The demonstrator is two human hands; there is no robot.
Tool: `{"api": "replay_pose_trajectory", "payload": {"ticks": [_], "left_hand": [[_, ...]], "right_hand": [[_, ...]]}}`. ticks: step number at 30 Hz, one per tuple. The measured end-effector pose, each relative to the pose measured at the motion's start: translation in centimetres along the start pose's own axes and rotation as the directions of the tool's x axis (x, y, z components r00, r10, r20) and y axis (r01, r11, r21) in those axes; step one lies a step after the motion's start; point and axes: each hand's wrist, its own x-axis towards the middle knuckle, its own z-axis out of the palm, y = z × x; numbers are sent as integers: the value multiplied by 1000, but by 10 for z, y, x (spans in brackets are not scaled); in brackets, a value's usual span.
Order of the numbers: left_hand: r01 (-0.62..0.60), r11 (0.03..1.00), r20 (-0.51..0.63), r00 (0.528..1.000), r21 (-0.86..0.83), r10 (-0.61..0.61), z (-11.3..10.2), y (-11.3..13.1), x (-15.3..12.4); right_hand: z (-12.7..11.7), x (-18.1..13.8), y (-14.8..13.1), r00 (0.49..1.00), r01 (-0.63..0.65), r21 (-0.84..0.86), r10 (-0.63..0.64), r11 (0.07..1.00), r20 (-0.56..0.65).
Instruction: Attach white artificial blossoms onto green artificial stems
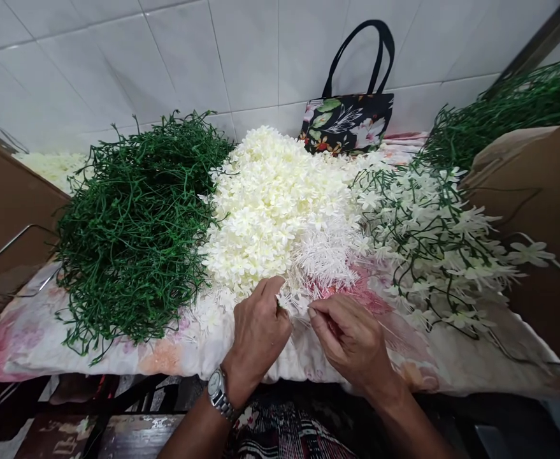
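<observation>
Dark patterned cloth (289, 437) covers the lap. Above it, the left hand (263, 325) pinches a small white artificial flower (288, 299) between the hands; the right hand (351, 335) has thumb and forefinger closed beside it, any hold indistinct. Green plastic stems (136, 223) and cream fabric blossoms (265, 204) lie heaped, presumably for easy reach. The black floral tote bag (349, 124) hides its contents.

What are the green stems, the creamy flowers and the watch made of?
Green stems: probably plastic, slightly glossy, with knobbly, moulded-looking tips. Creamy flowers: perhaps fabric, since the petals look thin and matte, though plastic is possible. Watch: likely metal; its linked band shines silver.
</observation>
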Motion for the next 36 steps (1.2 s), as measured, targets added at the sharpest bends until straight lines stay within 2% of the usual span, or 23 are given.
{"api": "replay_pose_trajectory", "payload": {"ticks": [6,9,12,14,16,19,21,28,33,36], "left_hand": [[6,994,68,998,105,-14,0,0,-4],[16,999,42,999,46,-18,0,-2,-6],[7,977,-65,998,-213,-21,-4,-5,-8],[21,900,-123,989,-435,-82,-8,-5,-9],[80,782,-105,977,-618,-183,-12,-2,-11],[170,612,-15,958,-773,-286,-16,2,-15],[199,551,22,950,-810,-311,-16,2,-20],[298,453,137,925,-840,-354,-6,-1,-35],[206,433,86,956,-877,-281,-4,2,-38],[176,454,55,962,-873,-266,-3,2,-39]], "right_hand": [[0,1,0,1000,14,0,-14,1000,-19],[0,1,0,1000,11,3,-11,1000,-25],[-3,2,-3,1000,12,23,-12,1000,-22],[-5,3,-8,1000,22,40,-21,999,-18],[-7,4,-15,999,37,56,-37,998,-9],[-7,6,-25,998,69,40,-69,997,-9],[-5,6,-29,996,82,5,-82,997,-21],[2,1,-30,994,62,-51,-66,997,-82],[3,-3,-33,996,62,-73,-67,995,-66],[3,-4,-33,997,66,-62,-68,996,-34]]}}
